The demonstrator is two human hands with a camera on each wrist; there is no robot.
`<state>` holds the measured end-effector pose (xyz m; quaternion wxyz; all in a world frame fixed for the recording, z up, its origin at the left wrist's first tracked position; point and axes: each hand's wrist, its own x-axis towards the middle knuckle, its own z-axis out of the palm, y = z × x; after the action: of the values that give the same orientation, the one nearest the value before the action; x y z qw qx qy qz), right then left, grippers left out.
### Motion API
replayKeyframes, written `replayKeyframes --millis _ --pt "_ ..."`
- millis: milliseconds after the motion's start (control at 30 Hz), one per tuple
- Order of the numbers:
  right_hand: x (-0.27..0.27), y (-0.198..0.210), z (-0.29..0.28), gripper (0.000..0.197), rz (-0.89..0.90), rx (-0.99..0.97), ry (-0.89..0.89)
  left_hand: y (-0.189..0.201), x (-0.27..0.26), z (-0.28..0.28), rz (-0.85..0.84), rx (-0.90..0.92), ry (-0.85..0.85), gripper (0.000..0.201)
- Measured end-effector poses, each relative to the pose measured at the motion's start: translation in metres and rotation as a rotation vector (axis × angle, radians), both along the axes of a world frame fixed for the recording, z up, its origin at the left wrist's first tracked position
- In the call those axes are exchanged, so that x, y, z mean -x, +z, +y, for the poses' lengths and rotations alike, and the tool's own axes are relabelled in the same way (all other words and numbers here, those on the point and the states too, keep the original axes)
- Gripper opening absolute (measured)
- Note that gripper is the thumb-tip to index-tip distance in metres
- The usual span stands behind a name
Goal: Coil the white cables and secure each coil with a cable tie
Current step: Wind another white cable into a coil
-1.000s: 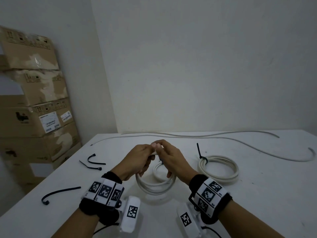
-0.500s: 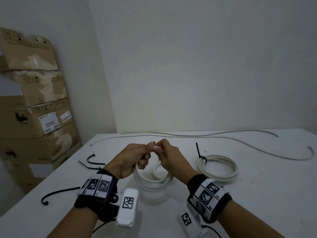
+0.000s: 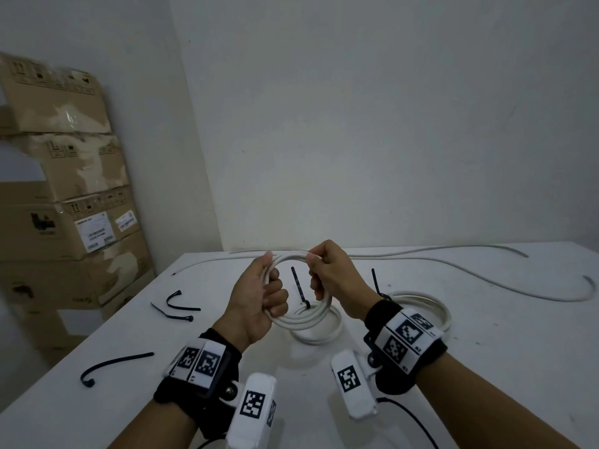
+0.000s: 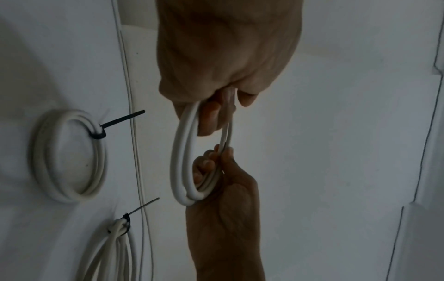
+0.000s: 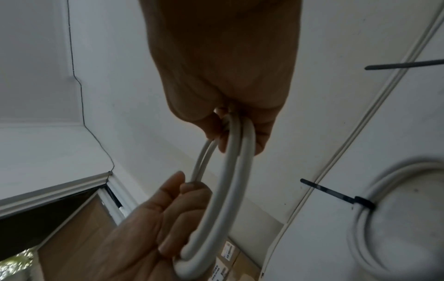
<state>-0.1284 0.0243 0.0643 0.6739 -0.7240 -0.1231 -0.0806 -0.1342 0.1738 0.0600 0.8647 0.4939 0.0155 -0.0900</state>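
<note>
White cable coil (image 3: 303, 314), several turns with no tie on it, is held up above the table (image 3: 486, 367) between both hands: the left hand (image 3: 257, 301) has its fingers curled round the left side of the loops, and the right hand (image 3: 334, 280) has its fingers curled round the right side, pinching a strand at the top. Directly under the held loops lies a tied coil (image 3: 319, 333) whose black tie tail (image 3: 297, 283) sticks up through the middle of the held ring, and the right wrist covers the near edge of a second tied coil (image 3: 431, 311). An uncoiled white cable (image 3: 470, 270) runs along the back of the table. Three loose black cable ties (image 3: 115, 364) lie at the left, and cardboard boxes (image 3: 64, 196) are stacked against the wall beyond that edge. Only the head view takes in the loose ties. The left wrist view shows both tied coils (image 4: 68, 155) side by side with their ties closed. The right wrist view shows just one tied coil (image 5: 396, 218), blurred at the frame's edge. Where the held cable's ends lie cannot be made out.
</note>
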Motion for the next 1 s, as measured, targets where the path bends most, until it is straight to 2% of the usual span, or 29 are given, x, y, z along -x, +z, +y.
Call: replayKeyframes --millis 133,267,467,667,767,1000 --pt "-0.001 0.001 -0.007 0.014 0.022 -0.057 0.073 -0.004 0.003 -0.002 0.018 0.018 -0.009 0.034" --pt "-0.001 -0.001 -0.012 0.018 0.002 -0.091 0.089 -0.004 0.009 -0.001 -0.006 0.035 -0.086 0.030" --pt "-0.001 -0.004 -0.011 0.021 0.028 -0.068 0.172 0.001 0.010 0.010 0.041 -0.056 -0.231 0.040" --pt "-0.003 -0.007 -0.006 0.016 0.030 -0.024 0.184 -0.001 0.013 0.014 0.040 -0.140 -0.239 0.039" --pt "-0.002 -0.010 -0.002 0.016 0.023 -0.003 0.213 0.001 0.014 0.018 0.038 -0.259 -0.269 0.046" --pt "-0.004 -0.013 0.004 0.016 -0.003 0.137 0.267 0.006 0.011 0.028 -0.017 -0.489 -0.310 0.034"
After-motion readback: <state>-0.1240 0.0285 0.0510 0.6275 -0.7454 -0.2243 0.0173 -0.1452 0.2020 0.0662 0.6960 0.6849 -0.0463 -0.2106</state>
